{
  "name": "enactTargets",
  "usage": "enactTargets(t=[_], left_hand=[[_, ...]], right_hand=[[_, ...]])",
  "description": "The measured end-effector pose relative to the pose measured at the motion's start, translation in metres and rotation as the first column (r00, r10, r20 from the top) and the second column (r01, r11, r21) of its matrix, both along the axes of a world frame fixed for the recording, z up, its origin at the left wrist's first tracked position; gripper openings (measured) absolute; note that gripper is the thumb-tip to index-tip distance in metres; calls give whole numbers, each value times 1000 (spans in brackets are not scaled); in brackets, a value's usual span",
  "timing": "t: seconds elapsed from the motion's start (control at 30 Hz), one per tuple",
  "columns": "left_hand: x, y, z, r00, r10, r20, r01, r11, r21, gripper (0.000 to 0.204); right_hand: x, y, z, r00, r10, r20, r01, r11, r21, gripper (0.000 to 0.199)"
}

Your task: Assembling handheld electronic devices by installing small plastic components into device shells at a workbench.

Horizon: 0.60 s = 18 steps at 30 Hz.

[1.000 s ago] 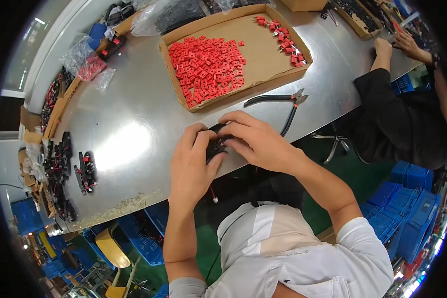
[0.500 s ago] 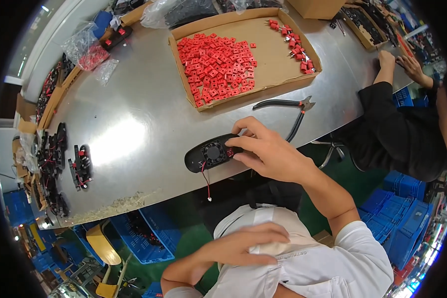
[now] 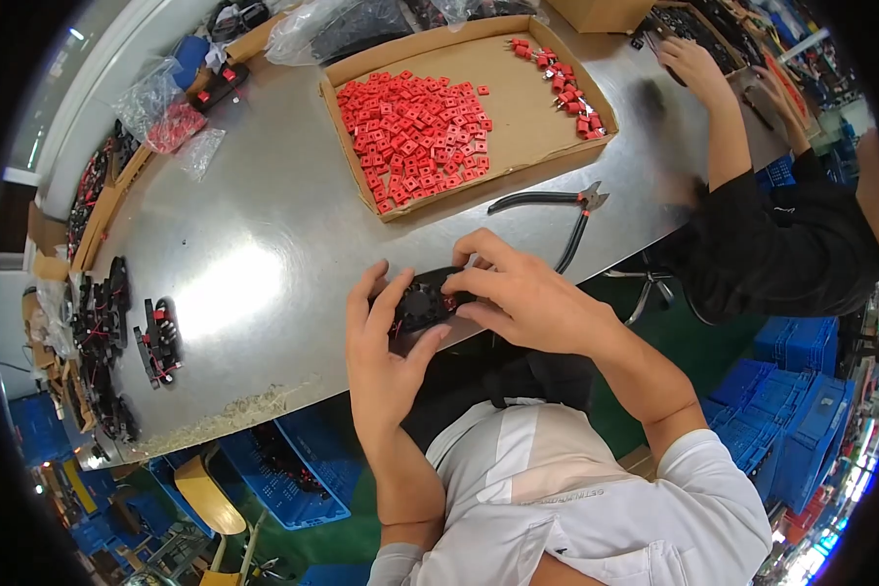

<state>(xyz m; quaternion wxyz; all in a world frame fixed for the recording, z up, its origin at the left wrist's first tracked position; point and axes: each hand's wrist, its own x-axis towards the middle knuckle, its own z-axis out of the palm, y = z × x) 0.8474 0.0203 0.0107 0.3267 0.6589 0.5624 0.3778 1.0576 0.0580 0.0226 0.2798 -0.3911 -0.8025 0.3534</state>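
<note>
A rounded black case (image 3: 430,283) with a small fan (image 3: 422,306) set in it was between my two hands, over the near edge of the table (image 3: 293,215); I cannot tell whether it rested there or was lifted. My right hand (image 3: 525,298) had the case's right end, thumb and forefinger nearly closed beside a small red piece (image 3: 450,303). My left hand (image 3: 379,352) curved round the other end, its fingers parted from the thumb with the case between them; how firmly they pressed, I cannot tell.

Just beyond, to the right, black-handled pliers (image 3: 586,200) lay with their handles spread. Past them stood a shallow cardboard tray (image 3: 518,117), with a heap of red square pieces (image 3: 415,137) on its left and a row of red parts with metal bits (image 3: 564,83) along its right side. To my left lay a black part with red bits (image 3: 159,342), near a cluster of black parts (image 3: 103,322). Farther back sat a clear bag (image 3: 176,127) with red things in it. At the far right, a co-worker's hand (image 3: 695,66) reached over the table.
</note>
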Motion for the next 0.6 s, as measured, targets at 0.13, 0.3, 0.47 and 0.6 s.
enactTargets(t=[0.13,0.3,0.47,0.6], left_hand=[[6,4,-3,1000,-16,22,16,1000,-6,64],[16,2,-1,998,-59,-20,60,998,32,63],[19,-2,-6,998,-41,-54,44,997,62,60],[16,3,-13,993,-73,-90,81,992,93,60]], right_hand=[[8,-2,2,1000,-15,22,16,997,-72,24],[18,0,9,997,8,71,-3,998,-70,20],[20,3,0,995,17,96,-12,998,-58,14],[17,12,-8,976,51,212,-108,959,262,12]])
